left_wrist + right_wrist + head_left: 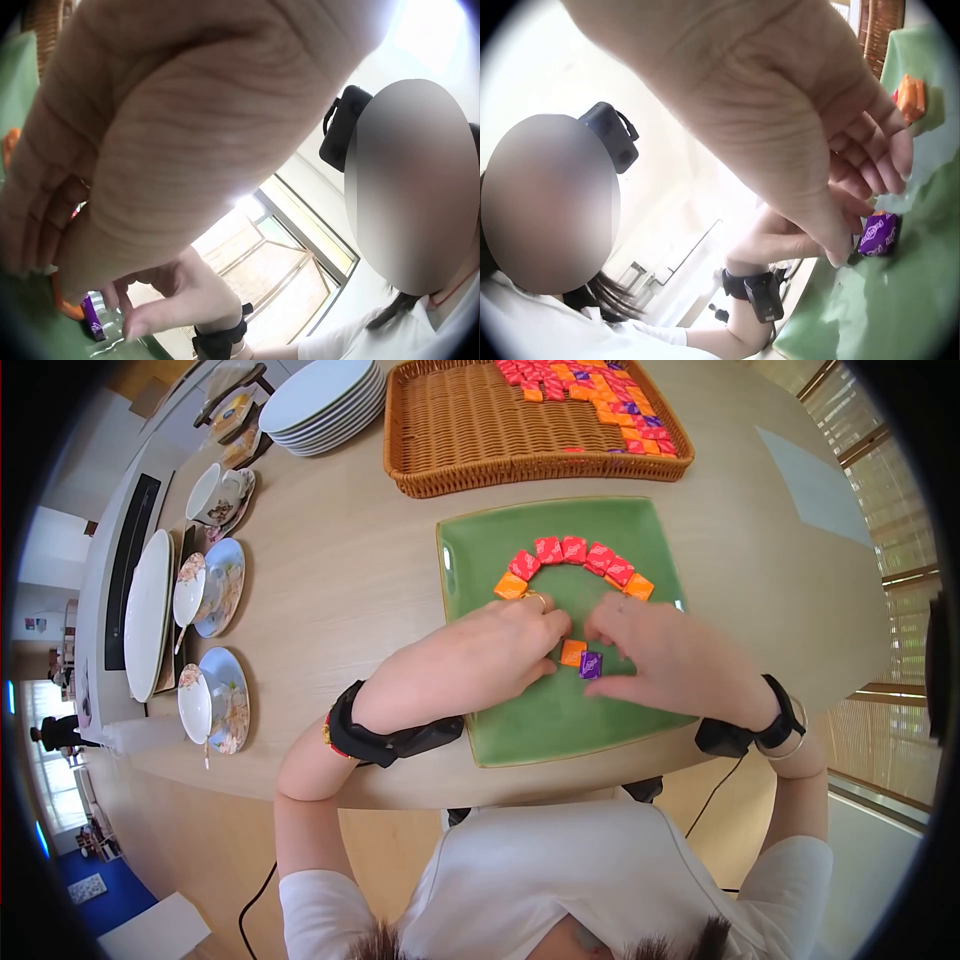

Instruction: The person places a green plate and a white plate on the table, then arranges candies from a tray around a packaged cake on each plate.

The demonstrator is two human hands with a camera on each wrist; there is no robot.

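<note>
On the green square plate point(520, 730), an arc of red wrapped candies point(574, 550) runs between an orange candy point(510, 585) at left and another orange candy point(638, 586) at right. Below the arc, an orange candy point(573, 652) touches a purple candy point(591, 665). My left hand point(475, 660) is over the plate's left part, fingers bent, its fingertips beside the lower orange candy; what lies under them is hidden. My right hand point(685, 655) is just right of the purple candy point(879, 234), fingers loosely bent and thumb apart, with nothing seen between them.
A wicker basket point(540, 468) with many red, orange and purple candies stands behind the plate. Stacked white plates point(322, 405) are at the back left. Floral cups on saucers point(232, 700) and a large white dish point(149, 615) line the left side.
</note>
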